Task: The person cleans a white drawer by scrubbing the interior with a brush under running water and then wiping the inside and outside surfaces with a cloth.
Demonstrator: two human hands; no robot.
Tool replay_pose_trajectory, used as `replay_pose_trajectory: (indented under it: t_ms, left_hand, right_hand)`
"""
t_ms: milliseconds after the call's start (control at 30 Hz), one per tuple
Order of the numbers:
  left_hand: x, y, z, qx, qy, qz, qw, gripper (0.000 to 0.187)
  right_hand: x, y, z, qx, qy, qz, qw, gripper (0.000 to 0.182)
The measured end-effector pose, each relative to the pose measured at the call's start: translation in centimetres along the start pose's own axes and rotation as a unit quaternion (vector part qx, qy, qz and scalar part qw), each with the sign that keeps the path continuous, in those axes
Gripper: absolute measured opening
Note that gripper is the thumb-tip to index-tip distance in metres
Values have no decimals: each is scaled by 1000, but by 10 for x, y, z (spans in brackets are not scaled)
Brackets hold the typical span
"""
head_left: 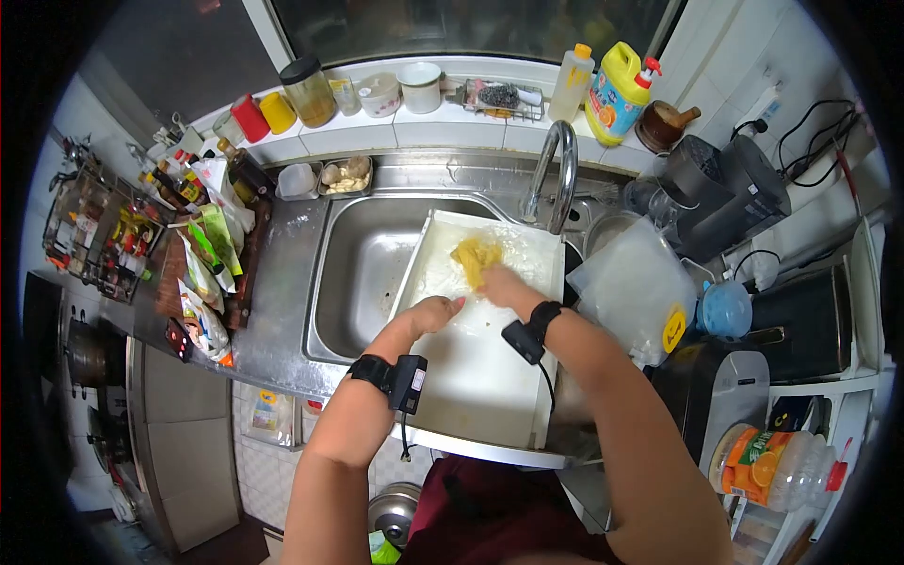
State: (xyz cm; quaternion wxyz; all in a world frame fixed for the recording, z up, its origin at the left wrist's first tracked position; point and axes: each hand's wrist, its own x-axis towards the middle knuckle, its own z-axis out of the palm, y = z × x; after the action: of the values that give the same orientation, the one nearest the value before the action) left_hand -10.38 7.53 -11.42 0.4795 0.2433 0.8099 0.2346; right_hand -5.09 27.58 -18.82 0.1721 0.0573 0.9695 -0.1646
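A white rectangular tray or drawer lies tilted over the right part of the steel sink, its inside wet near the far end. My right hand holds a yellow cloth against the tray's floor. The fingers are partly hidden and slightly blurred. Left of it, my left hand is over the tray's left side, thumb toward the middle; its other fingers are curled, and what they hold, if anything, is hidden. Both wrists wear black straps with small devices.
Behind the tray rises the faucet. On the sill stand a yellow detergent bottle, a clear bottle and jars. Seasoning packets lie at the left; a plastic bag and dark appliance are at the right.
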Motion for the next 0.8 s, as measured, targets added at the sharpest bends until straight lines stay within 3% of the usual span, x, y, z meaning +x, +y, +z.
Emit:
replay_pose_trajectory:
  t_ms: [33,100,200,267,333,433,500,600,633,700,800]
  left_hand:
    - [0,0,3,-95,1,-28,995,74]
    - [2,3,9,-289,8,-80,954,79]
    - [0,2,-3,-484,-97,-74,867,85]
    - [-4,4,-6,-567,-127,-56,812,85]
    - [0,3,-3,-641,-128,-29,756,78]
    - [16,0,3,-712,-141,-5,688,60]
    - [16,2,1,-676,-63,-23,734,50]
    - [19,11,2,-614,6,1,789,36]
    - [-3,23,-4,-540,23,17,841,36]
    - [-20,40,-4,-556,-13,48,829,39]
    - [-21,43,1,-583,-125,104,796,32]
  right_hand:
    - [-8,-15,1,66,80,-79,992,36]
    - [-21,-41,-18,222,28,-54,973,38]
    - [-53,-75,-53,268,65,-157,948,36]
    - [-60,-78,-54,263,113,-160,945,34]
    - [-73,-82,-68,364,12,-77,928,31]
    - [-82,-80,-63,559,-34,-77,825,29]
    - [-81,-78,-67,634,-50,-63,769,31]
    - [-70,-72,-63,733,30,-25,679,41]
    - [-66,-68,-57,739,59,-4,671,44]
    - [-57,-65,-46,748,114,39,652,51]
    - [-65,-70,-66,855,-2,18,518,53]
